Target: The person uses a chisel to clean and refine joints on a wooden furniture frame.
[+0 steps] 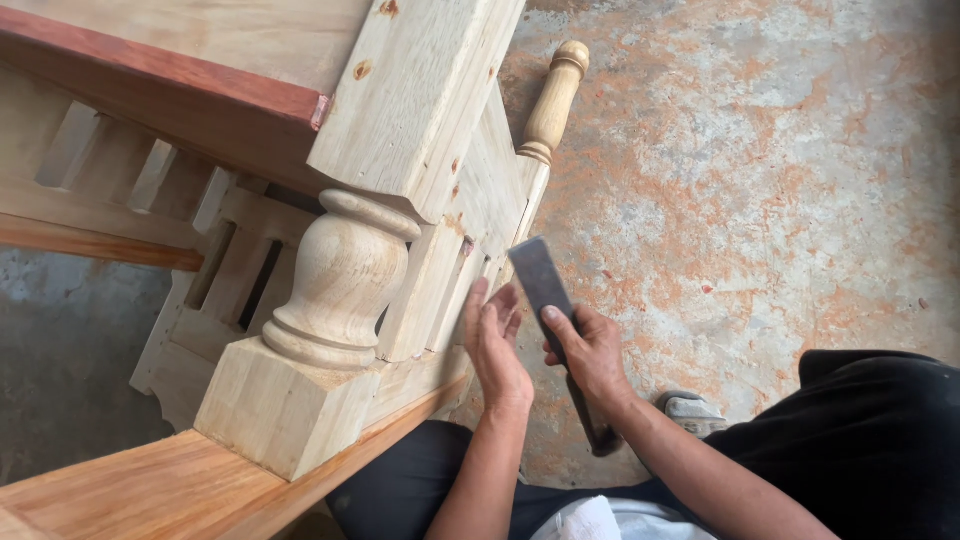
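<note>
Here, a wide flat chisel [541, 283] points its dark blade up and away from the worker, its tip near the edge of a pale wooden panel [470, 250] on an unfinished piece of furniture. The right hand [590, 350] is wrapped firmly around the tool's shank, thumb laid along the blade, with the dark handle running down past the wrist. The left hand [493, 340] holds nothing: its fingers lie flat against the panel, just beside the blade.

The risk, by the look of it, lies in that closeness. A slip or a too-hard push could send the edge into the left fingers, or gouge the panel's clean face. A turned post [340, 280] stands on a square block [290, 405] near the hands, and a slim spindle [553, 100] rises beyond. Below lies a stained concrete floor [780, 200].
</note>
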